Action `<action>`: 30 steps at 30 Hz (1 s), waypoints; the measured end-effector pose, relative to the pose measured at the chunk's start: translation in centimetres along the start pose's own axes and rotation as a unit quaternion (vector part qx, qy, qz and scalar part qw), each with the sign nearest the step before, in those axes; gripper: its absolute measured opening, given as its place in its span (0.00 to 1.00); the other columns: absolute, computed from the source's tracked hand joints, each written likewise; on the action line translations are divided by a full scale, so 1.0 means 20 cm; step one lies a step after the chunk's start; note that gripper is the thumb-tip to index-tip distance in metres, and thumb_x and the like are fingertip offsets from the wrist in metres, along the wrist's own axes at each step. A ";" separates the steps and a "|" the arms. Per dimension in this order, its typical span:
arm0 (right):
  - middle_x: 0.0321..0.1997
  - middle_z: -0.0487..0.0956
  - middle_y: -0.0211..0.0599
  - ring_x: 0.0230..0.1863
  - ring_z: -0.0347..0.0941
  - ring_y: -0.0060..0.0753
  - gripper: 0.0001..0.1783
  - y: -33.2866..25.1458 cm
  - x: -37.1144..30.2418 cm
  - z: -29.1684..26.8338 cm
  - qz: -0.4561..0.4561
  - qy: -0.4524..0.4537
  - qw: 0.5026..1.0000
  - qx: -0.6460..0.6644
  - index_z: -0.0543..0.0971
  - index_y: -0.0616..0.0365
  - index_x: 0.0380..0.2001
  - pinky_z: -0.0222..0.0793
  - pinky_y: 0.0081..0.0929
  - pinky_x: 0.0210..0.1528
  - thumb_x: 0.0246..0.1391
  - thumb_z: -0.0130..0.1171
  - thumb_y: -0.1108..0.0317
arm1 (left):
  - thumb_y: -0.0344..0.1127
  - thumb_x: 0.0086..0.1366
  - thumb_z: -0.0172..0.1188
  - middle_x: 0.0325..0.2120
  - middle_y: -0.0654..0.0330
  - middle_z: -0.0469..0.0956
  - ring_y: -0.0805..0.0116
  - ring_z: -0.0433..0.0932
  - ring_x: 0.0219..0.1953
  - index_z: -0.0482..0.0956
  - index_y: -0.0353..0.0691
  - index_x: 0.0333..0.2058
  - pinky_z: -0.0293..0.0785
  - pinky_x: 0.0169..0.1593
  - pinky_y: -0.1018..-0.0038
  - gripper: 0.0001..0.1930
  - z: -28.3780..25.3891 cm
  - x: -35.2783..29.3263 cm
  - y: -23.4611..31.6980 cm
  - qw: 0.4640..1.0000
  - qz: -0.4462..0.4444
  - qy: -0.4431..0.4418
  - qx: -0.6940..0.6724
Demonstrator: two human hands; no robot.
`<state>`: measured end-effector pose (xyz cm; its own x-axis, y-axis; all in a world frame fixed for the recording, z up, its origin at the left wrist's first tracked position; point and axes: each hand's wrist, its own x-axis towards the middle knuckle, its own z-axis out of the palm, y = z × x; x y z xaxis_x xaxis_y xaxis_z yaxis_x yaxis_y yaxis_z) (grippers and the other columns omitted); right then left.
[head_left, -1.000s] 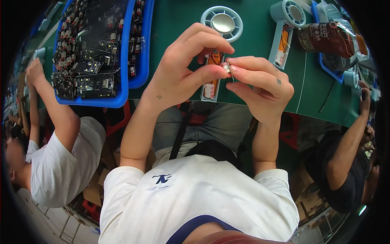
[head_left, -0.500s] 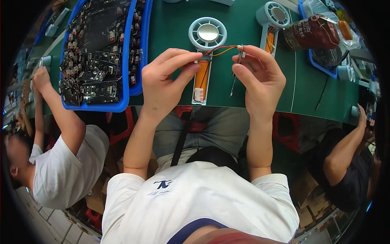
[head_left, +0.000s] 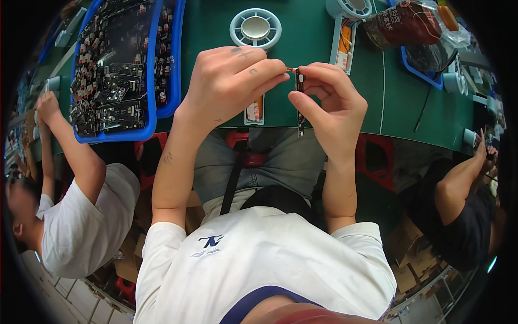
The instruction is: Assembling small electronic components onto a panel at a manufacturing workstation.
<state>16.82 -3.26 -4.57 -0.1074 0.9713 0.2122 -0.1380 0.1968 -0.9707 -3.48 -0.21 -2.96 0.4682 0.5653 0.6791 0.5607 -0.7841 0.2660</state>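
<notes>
My right hand [head_left: 335,102] pinches a narrow black circuit board [head_left: 301,108] between thumb and fingertips, holding it upright and edge-on. At the board's upper end, my left hand [head_left: 232,81] closes its fingertips on short red and orange wires [head_left: 290,69]. A connector, if there is one, is hidden by the fingers. Behind the left hand lies a pale blue fan housing [head_left: 263,15], with a round spoked head and a silver disc in its centre. Most of its handle is covered by that hand; only the lower end with a white-and-red label [head_left: 253,112] shows.
A blue bin [head_left: 152,81] heaped with black circuit boards stands at the left. Farther right lie another fan housing [head_left: 335,40], a dark red jar [head_left: 402,24] and a thin black rod [head_left: 426,110]. Co-workers' hands [head_left: 48,106] [head_left: 479,144] are at both sides.
My left hand has moved right and turned over, its fingertips now on the wires beside the board. The board has turned more upright. The whole view has shifted slightly.
</notes>
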 end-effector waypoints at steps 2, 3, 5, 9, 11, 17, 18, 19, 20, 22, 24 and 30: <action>0.46 0.80 0.40 0.40 0.80 0.24 0.19 0.00 -0.01 0.01 -0.027 -0.004 0.999 -0.046 0.83 0.66 0.44 0.79 0.20 0.43 0.45 0.72 0.82 | 0.32 0.51 0.75 0.20 0.63 0.76 0.67 0.77 0.21 0.84 0.41 0.32 0.72 0.25 0.74 0.11 0.00 0.01 0.00 1.000 0.011 -0.003 0.013; 0.46 0.80 0.40 0.39 0.80 0.24 0.19 0.00 -0.01 0.02 -0.041 -0.007 0.997 -0.069 0.84 0.65 0.44 0.79 0.20 0.42 0.45 0.72 0.81 | 0.32 0.51 0.75 0.21 0.63 0.76 0.66 0.77 0.22 0.83 0.41 0.32 0.72 0.26 0.73 0.11 0.00 0.01 0.00 0.999 0.018 -0.008 0.026; 0.45 0.81 0.40 0.37 0.80 0.24 0.18 0.01 -0.02 0.02 -0.048 -0.001 0.996 -0.082 0.84 0.65 0.43 0.79 0.20 0.41 0.45 0.72 0.81 | 0.33 0.51 0.75 0.21 0.62 0.76 0.65 0.78 0.23 0.81 0.41 0.30 0.73 0.26 0.72 0.11 -0.01 0.01 0.00 0.998 0.031 -0.019 0.051; 0.44 0.82 0.39 0.35 0.80 0.24 0.18 0.03 -0.02 0.02 -0.081 0.007 0.989 -0.126 0.85 0.63 0.42 0.79 0.19 0.40 0.44 0.72 0.80 | 0.33 0.51 0.75 0.23 0.63 0.77 0.64 0.79 0.24 0.80 0.41 0.31 0.74 0.28 0.72 0.12 -0.02 0.03 0.01 0.994 0.038 -0.067 0.082; 0.43 0.82 0.39 0.34 0.80 0.24 0.18 0.04 -0.02 0.01 -0.116 0.002 0.980 -0.160 0.86 0.63 0.42 0.79 0.20 0.40 0.44 0.72 0.80 | 0.34 0.51 0.75 0.23 0.62 0.78 0.64 0.79 0.24 0.80 0.41 0.31 0.75 0.28 0.72 0.12 -0.03 0.03 0.01 0.992 0.041 -0.073 0.090; 0.45 0.83 0.40 0.35 0.80 0.24 0.17 0.01 0.02 -0.02 -0.053 -0.046 0.992 -0.106 0.85 0.64 0.42 0.79 0.20 0.41 0.46 0.71 0.80 | 0.35 0.50 0.75 0.22 0.63 0.77 0.66 0.79 0.25 0.81 0.39 0.34 0.76 0.30 0.72 0.14 -0.03 0.03 -0.01 0.991 0.083 -0.067 0.078; 0.45 0.83 0.40 0.36 0.80 0.24 0.17 0.01 0.03 -0.03 -0.030 -0.059 0.996 -0.061 0.85 0.64 0.43 0.79 0.20 0.41 0.46 0.70 0.81 | 0.35 0.50 0.75 0.22 0.63 0.77 0.66 0.79 0.25 0.81 0.39 0.34 0.76 0.30 0.72 0.14 -0.04 0.03 -0.02 0.991 0.082 -0.068 0.077; 0.46 0.83 0.40 0.36 0.80 0.24 0.17 0.01 0.04 -0.03 -0.007 -0.071 0.997 -0.014 0.85 0.65 0.43 0.79 0.19 0.41 0.47 0.70 0.81 | 0.35 0.50 0.75 0.22 0.63 0.76 0.66 0.79 0.25 0.81 0.39 0.35 0.76 0.30 0.71 0.15 -0.04 0.03 -0.03 0.993 0.084 -0.062 0.059; 0.46 0.83 0.40 0.36 0.80 0.24 0.17 0.01 0.04 -0.03 -0.006 -0.071 0.997 -0.014 0.85 0.65 0.43 0.79 0.19 0.41 0.47 0.70 0.81 | 0.35 0.50 0.75 0.22 0.63 0.76 0.66 0.78 0.24 0.82 0.38 0.36 0.76 0.30 0.71 0.16 -0.04 0.02 -0.04 0.994 0.086 -0.055 0.042; 0.46 0.83 0.41 0.37 0.81 0.25 0.17 0.02 0.05 -0.03 -0.028 -0.098 0.994 -0.030 0.85 0.65 0.43 0.79 0.19 0.41 0.47 0.69 0.82 | 0.35 0.50 0.75 0.21 0.63 0.75 0.67 0.78 0.24 0.82 0.38 0.37 0.76 0.31 0.71 0.16 -0.04 0.02 -0.05 0.995 0.086 -0.050 0.024; 0.47 0.83 0.41 0.38 0.81 0.25 0.17 0.02 0.06 -0.04 -0.038 -0.112 0.992 -0.036 0.84 0.66 0.44 0.79 0.19 0.41 0.48 0.68 0.82 | 0.38 0.51 0.72 0.22 0.66 0.75 0.69 0.79 0.26 0.80 0.41 0.34 0.77 0.33 0.73 0.14 -0.04 0.01 -0.07 0.993 0.103 -0.047 0.028; 0.49 0.82 0.46 0.43 0.80 0.29 0.19 -0.03 0.13 -0.09 -0.033 -0.208 0.975 -0.074 0.84 0.69 0.46 0.78 0.22 0.46 0.48 0.66 0.86 | 0.40 0.52 0.71 0.23 0.67 0.75 0.70 0.80 0.29 0.79 0.44 0.33 0.78 0.36 0.73 0.13 -0.07 0.01 -0.08 0.990 0.107 -0.084 0.023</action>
<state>18.37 -0.70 -3.73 -0.4978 0.8234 0.2725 -0.0181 0.3042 -0.9524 -5.34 0.83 -2.34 0.6848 0.4249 0.5920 0.4652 -0.8802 0.0936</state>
